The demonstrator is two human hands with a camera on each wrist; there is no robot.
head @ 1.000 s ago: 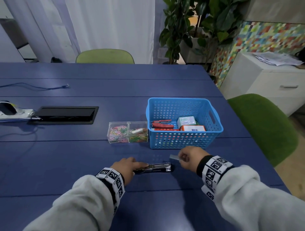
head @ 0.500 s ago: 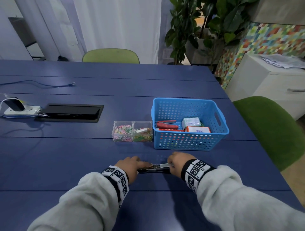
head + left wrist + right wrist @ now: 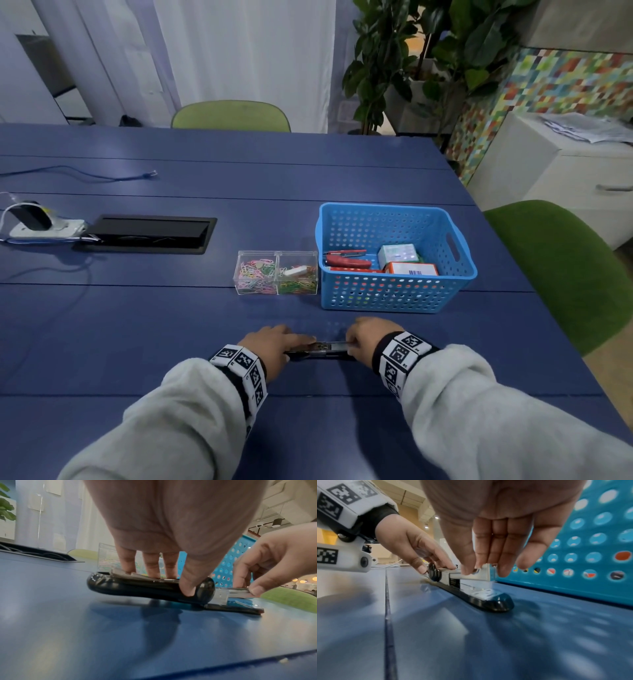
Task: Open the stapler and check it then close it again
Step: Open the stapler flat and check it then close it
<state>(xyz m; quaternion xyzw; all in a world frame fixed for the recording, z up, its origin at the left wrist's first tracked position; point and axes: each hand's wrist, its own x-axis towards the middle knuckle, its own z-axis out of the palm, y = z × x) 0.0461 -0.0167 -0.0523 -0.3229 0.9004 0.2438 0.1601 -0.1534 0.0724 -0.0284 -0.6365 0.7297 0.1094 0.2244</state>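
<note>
A black stapler (image 3: 320,350) lies on the blue table (image 3: 137,325) in the lower middle of the head view, in front of the blue basket (image 3: 394,294). It is folded open: the black cover (image 3: 147,588) lies flat toward the left of the frame, the black base (image 3: 481,601) stretches toward the right, and the metal staple channel (image 3: 471,574) stands out from the hinge above the base.

The left hand (image 3: 270,346) grips the black cover. In the left wrist view its thumb (image 3: 188,586) presses the near side of the cover and three fingers (image 3: 150,566) come down on the far side, so the cover is pinched between them and held against the table.

The right hand (image 3: 366,337) holds the metal channel. In the right wrist view its fingertips (image 3: 503,566) curl down over the free end of the channel, and in the left wrist view the thumb and forefinger pinch that end from either side. The channel sits a little above the base, slightly tilted, not closed onto it. Whether any staples lie in it cannot be told.

Both wrists carry white bands with black square markers (image 3: 404,353), over grey sleeves (image 3: 479,411).

Just left of the basket stand two clear boxes of coloured paper clips (image 3: 277,272), touching each other. Inside the basket lie a red tool (image 3: 347,262) and small cartons (image 3: 409,269). At the left of the head view a black hatch (image 3: 147,233) is set into the table, with a white power strip (image 3: 44,228) beside it. Green chairs (image 3: 561,270) stand at the far side and the right edge of the frame
</note>
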